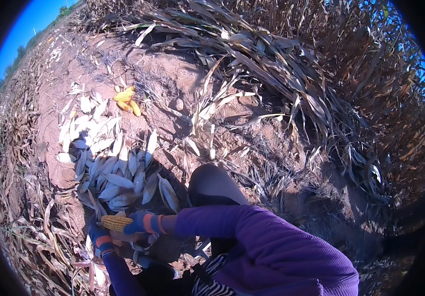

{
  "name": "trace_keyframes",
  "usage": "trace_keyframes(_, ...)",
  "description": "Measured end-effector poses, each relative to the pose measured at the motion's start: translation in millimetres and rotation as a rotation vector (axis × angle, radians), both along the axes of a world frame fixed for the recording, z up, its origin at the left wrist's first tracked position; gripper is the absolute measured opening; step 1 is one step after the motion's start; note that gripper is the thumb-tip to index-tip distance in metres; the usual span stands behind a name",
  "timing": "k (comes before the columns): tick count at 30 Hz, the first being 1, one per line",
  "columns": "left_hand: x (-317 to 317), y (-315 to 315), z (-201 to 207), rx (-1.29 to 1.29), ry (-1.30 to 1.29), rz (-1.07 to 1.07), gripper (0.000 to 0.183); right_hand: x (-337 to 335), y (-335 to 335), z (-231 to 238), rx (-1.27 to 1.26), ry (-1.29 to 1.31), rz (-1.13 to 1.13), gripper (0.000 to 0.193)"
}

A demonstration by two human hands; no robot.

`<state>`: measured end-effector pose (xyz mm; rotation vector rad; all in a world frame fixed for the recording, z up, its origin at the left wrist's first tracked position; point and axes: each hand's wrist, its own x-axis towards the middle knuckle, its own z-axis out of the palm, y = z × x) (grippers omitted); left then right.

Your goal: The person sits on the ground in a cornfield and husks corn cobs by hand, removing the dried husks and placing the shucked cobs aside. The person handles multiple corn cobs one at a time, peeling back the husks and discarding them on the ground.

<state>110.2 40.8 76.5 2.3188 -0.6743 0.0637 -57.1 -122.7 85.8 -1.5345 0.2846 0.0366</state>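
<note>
A yellow ear of corn, its kernels bare, lies level between my two gloved hands. My right hand, in a blue glove with orange bands, is closed round the ear's right end. At its left end is my left hand in a matching glove, fingers curled in against the ear; part of them is in shade. Pale husk hangs below the ear, partly hidden by my hands. Just beyond them lies a heap of ears in dry husks.
Several husked yellow ears lie on bare soil beyond the heap. Cut stalks are piled at the far right, before standing dry corn. Dry leaves cover the left side. My knee is right of the heap.
</note>
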Motion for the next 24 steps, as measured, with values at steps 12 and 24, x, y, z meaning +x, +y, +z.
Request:
trace_keyframes(12, 10, 3, -18, -0.398, 0.201, 0.047, 0.026, -9, 5, 1, 0.530, 0.047, 0.022, 0.045)
trace_keyframes(24, 31, 23, -8, -0.494, 0.216, 0.227, 0.025, 1, 1, -23, 0.776, 0.063, 0.016, 0.036)
